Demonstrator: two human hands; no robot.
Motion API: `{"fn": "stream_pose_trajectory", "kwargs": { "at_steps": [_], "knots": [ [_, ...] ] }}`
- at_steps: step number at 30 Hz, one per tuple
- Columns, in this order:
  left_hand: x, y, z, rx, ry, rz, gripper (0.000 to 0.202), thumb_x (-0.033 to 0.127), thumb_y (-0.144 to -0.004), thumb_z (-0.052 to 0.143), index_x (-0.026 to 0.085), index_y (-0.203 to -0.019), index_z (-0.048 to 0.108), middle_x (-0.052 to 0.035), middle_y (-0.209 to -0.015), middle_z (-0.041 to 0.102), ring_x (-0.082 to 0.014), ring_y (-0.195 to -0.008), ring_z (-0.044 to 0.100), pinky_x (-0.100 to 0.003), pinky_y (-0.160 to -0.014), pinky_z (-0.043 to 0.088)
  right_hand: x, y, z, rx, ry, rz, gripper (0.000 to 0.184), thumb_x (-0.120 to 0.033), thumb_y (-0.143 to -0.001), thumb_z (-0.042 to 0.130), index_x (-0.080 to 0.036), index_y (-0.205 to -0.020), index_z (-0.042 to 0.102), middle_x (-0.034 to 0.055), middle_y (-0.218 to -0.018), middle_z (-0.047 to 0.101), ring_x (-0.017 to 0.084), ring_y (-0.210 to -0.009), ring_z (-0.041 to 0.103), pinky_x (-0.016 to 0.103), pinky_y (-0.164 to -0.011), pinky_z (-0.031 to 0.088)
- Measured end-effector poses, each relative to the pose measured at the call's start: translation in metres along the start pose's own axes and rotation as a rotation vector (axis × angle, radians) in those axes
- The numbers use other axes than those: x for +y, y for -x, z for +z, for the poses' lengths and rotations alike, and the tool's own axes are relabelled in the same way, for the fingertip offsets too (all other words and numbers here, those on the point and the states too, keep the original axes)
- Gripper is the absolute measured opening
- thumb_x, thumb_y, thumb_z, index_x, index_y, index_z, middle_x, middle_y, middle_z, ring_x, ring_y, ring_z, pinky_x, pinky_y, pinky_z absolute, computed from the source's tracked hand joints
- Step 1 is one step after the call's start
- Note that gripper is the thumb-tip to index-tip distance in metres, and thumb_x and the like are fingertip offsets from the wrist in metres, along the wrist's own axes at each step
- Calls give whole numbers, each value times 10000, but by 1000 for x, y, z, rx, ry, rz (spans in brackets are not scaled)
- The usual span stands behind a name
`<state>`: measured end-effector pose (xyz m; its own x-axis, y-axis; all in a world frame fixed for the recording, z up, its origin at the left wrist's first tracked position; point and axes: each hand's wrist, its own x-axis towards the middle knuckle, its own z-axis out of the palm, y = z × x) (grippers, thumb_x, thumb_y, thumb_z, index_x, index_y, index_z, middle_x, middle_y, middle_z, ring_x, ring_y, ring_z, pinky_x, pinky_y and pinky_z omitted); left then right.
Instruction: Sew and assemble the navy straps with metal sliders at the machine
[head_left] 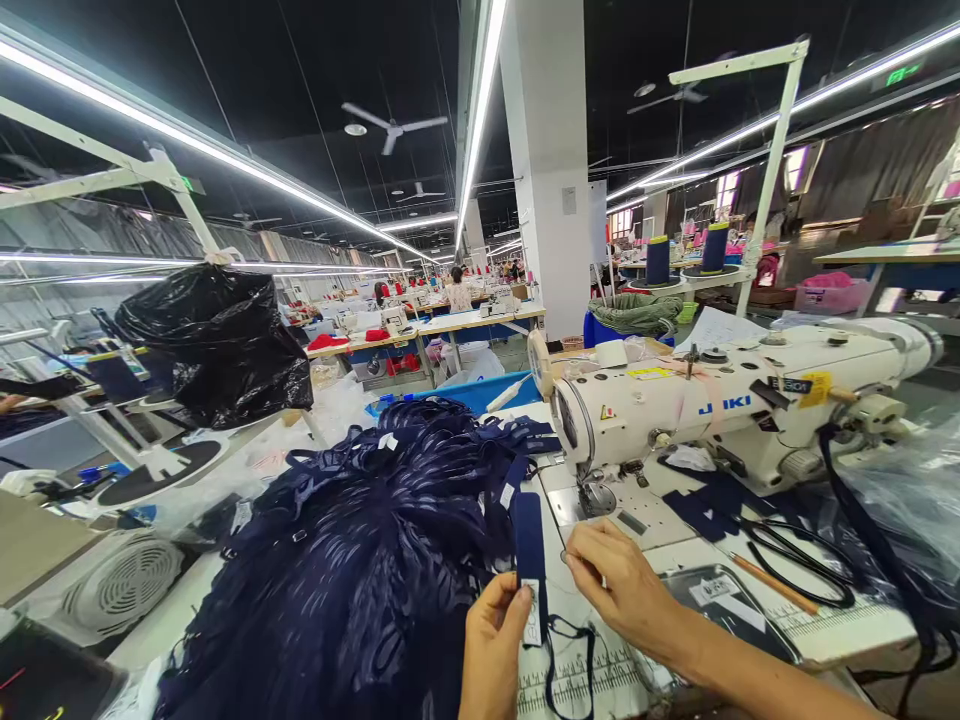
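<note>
My left hand (496, 640) pinches a navy fabric band (529, 535) near its lower end, beside a white label (532, 612) with dark print. A thin navy strap (571, 650) loops down from that end onto the table. Just right of the band is my right hand (611, 575), thumb and fingertips pressed together; whatever they hold, if anything, is too small to make out. Behind both hands stands a white Juki sewing machine (652, 405), its presser foot (595, 493) over the metal plate. A big heap of navy strapped garments (360, 560) lies to the left.
Black scissors (806, 560), a brown pencil-like stick (776, 585) and a dark phone-like tray (731, 610) lie right of my right hand. A black plastic bag (217, 340) hangs at left. Navy thread cones (658, 262) stand behind the machine. Measuring marks run along the table's front edge.
</note>
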<state>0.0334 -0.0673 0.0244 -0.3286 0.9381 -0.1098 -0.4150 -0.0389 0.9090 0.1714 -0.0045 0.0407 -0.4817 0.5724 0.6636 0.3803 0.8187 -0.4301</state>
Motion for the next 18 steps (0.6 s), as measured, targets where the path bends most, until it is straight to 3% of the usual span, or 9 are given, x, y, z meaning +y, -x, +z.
{"fn": "stream_pose_trajectory", "kwargs": {
  "at_steps": [5,9,13,18],
  "knots": [
    [6,3,4,6,70,-29,212,293,-547,730,148,-660,625,-9,-608,614,-147,-601,569,-249,-627,443,-2,-1,1,-157,-227,274,190,-57,-739,349,-183,-774,486,4,-732,544,139,-680,473,252,-607,345],
    [7,4,6,5,89,-40,218,283,-538,735,143,-665,627,-11,-605,612,-153,-601,573,-251,-618,447,-6,-8,6,-251,-533,497,150,-162,-754,384,-167,-683,516,-2,-652,536,110,-573,453,218,-495,308],
    [6,3,6,-19,89,-43,186,268,-554,725,142,-637,617,-2,-569,597,-146,-580,567,-252,-621,442,-5,-12,16,-273,-822,613,169,-277,-727,429,-159,-618,481,-21,-569,500,71,-446,367,205,-439,289],
    [4,0,3,-34,44,-36,193,286,-556,723,142,-620,613,0,-580,601,-125,-547,546,-243,-621,431,-5,-14,24,-237,-933,663,171,-303,-675,486,-164,-588,440,-44,-502,458,56,-413,325,198,-418,248]
  ]
}}
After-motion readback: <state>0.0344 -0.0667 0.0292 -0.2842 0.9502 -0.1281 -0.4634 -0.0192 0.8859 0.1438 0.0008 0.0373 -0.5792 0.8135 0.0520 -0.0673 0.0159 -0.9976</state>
